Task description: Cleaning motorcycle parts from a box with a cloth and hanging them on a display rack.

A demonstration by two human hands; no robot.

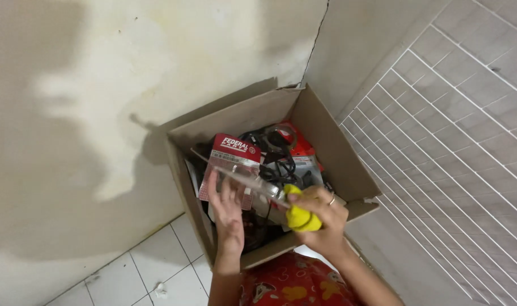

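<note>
Clear red-topped packet [234, 164], yellow cloth [301, 215]

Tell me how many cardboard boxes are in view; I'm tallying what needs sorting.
1. The open cardboard box stands on the tiled floor against the wall, beside a white wire grid, with the left hand and right hand over it. Others may lie outside the frame.

Over the cardboard box [326, 141], my left hand [227, 212] supports a clear packet [235, 164] while my right hand [320, 218] grips a yellow cloth [300, 215] against it.
</note>
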